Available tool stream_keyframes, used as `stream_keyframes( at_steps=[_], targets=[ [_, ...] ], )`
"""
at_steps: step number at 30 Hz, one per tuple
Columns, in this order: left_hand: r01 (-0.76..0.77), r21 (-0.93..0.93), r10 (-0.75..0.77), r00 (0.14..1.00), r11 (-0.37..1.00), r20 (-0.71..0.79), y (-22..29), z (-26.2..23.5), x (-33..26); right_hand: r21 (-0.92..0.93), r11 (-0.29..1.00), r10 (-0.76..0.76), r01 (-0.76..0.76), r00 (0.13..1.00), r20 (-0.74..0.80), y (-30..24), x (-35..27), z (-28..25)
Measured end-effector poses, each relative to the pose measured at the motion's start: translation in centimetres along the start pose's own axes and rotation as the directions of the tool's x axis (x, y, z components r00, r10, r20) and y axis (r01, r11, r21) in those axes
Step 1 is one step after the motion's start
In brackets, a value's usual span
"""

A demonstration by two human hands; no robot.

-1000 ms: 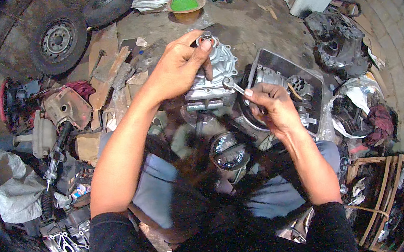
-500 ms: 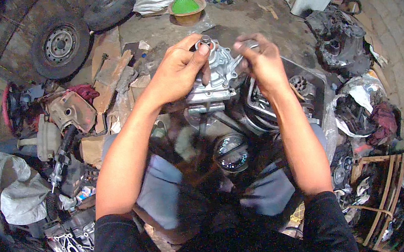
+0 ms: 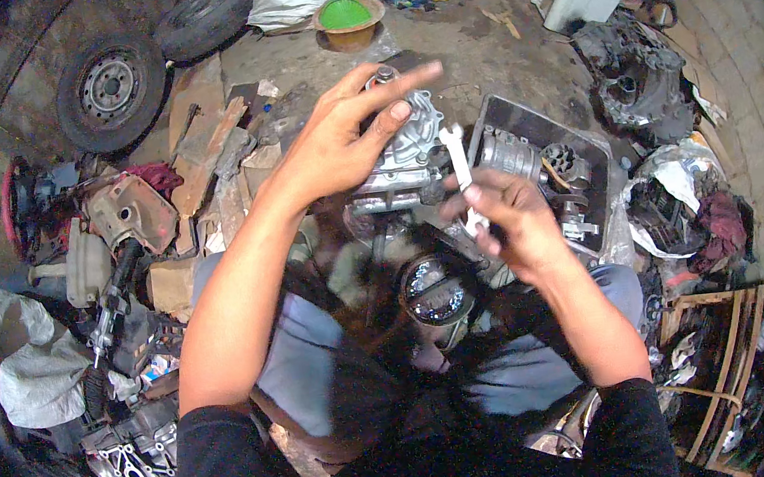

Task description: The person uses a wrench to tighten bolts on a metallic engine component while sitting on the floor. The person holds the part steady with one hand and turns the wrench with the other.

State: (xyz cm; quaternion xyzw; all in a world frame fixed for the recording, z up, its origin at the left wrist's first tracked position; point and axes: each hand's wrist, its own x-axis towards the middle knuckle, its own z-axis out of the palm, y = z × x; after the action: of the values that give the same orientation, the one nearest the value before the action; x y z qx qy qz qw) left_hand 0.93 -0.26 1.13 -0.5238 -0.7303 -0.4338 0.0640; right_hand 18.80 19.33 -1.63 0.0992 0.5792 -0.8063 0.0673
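silver housing (image 3: 415, 139) sits partly beneath the spread left hand (image 3: 339, 138), right hand (image 3: 521, 220) pinching a wrench (image 3: 459, 160) nearby.

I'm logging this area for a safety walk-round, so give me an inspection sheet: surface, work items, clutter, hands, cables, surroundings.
Surface: grey floor, stained and littered.
Work items: silvery metal housing between the hands; spanner; dark bin holding metal parts, right of the housing.
Clutter: pale sack and wood scraps at left; wooden crate at lower right.
Hands: left hand against the housing, index finger stretched out, some fingers hidden; right hand holding the spanner, fingers blurred.
Cables: none identifiable with certainty.
Surroundings: wheel at upper left; block wall at right.
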Motion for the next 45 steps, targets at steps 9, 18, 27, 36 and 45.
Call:
stream_keyframes(
  at_steps=[9, 18, 27, 36, 45],
  targets=[
    [0.013, 0.069, -0.014, 1.000, 0.998, 0.018, -0.4, -0.3, -0.2, -0.010, 1.000, -0.017, 0.019, 0.986, 0.166, 2.1, 0.8, 6.2],
    [-0.041, -0.002, 0.041, 0.998, 0.999, -0.045, -0.5, -0.2, -0.1, 0.240, 0.965, 0.077, -0.102, 0.991, 0.112, 1.0, 1.7, 7.5],
    [0.020, -0.005, -0.020, 0.999, 1.000, 0.034, -0.1, -0.5, 0.1, 0.438, 0.893, 0.059, -0.099, 0.993, 0.104, 1.8, 3.0, 8.0],
    [0.044, -0.054, -0.042, 0.998, 0.998, 0.036, 0.3, -1.0, 0.0, 0.107, 0.985, 0.152, -0.138, 0.979, -0.135, 0.1, 0.2, 4.1],
    [0.015, -0.031, -0.015, 1.000, 0.999, 0.016, 0.0, -0.7, 0.0, -0.259, 0.959, 0.071, -0.115, 0.982, -0.173, -2.4, 2.3, -0.2]
  ],
)
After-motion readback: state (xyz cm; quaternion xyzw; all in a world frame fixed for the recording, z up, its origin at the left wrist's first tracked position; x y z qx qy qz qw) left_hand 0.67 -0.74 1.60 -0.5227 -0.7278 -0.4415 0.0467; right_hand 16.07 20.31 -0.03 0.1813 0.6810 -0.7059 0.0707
